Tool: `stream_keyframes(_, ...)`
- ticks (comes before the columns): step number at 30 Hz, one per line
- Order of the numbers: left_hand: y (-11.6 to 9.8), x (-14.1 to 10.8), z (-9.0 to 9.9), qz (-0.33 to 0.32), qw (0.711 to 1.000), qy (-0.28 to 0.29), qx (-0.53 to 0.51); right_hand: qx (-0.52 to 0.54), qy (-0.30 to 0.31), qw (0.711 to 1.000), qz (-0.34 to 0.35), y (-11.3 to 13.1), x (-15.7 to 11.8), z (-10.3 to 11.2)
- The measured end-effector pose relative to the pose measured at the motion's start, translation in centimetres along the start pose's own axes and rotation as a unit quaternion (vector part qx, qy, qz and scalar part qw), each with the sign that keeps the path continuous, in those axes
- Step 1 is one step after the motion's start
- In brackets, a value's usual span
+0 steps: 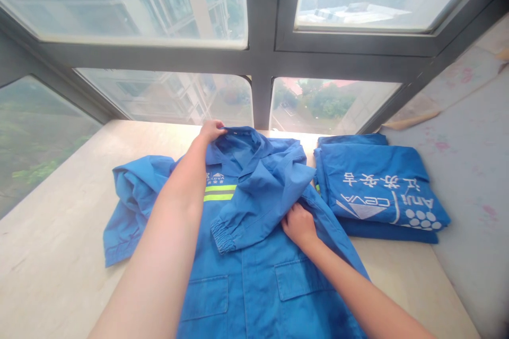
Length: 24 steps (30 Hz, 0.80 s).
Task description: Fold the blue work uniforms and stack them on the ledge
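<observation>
A blue work jacket [254, 270] lies front side up on the pale sill, its collar towards the window. My left hand [212, 130] is closed on the jacket's collar at the far edge. The right sleeve [258, 206] is folded across the chest, its elastic cuff near the middle. Under that sleeve's edge, my right hand [300, 225] is closed on the blue cloth at the jacket's side; its fingertips are partly hidden. The other sleeve [135, 201] lies bunched out to the left. A yellow-green reflective stripe [220, 193] shows on the chest.
A stack of folded blue garments [382, 185] with white lettering stands on the right of the sill [51, 238], beside the patterned wall [477, 169]. Grey window frames [260, 58] rise behind the jacket, and the wallpaper is peeling near the corner.
</observation>
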State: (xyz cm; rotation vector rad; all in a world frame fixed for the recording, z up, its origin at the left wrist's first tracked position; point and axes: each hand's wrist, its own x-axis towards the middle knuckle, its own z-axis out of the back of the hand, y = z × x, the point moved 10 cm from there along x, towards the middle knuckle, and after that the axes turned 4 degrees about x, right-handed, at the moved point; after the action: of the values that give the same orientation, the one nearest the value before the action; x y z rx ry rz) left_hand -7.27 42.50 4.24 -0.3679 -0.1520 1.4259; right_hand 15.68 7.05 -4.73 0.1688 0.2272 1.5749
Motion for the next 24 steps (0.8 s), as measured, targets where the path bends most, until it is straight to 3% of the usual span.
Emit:
stream_keyframes(2,-0.1,-0.2,0.0,0.003,1.000,-0.003,0.014,0.002,-0.001,1.000,-0.001,0.0,0.0,0.1)
stream_keyframes(7,-2.7,0.5,-0.6,-0.037,0.999,0.016,-0.012,0.001,-0.009,1.000,0.004,0.0,0.0,0.1)
stream_keyframes(14,-3.0,0.8,0.3,-0.006,0.995,-0.092,0.035,-0.004,-0.011,1.000,0.004,-0.1,0.1,-0.1)
stream_keyframes(19,-1.0,-4.1,0.3,0.032,0.986,-0.156,0.047,-0.001,-0.012,1.000,0.007,0.0,0.0,0.1)
stream_keyframes(24,1.3,-11.0,-3.3,0.048,0.984,-0.161,0.050,-0.001,-0.014,1.000,0.005,0.0,0.0,0.2)
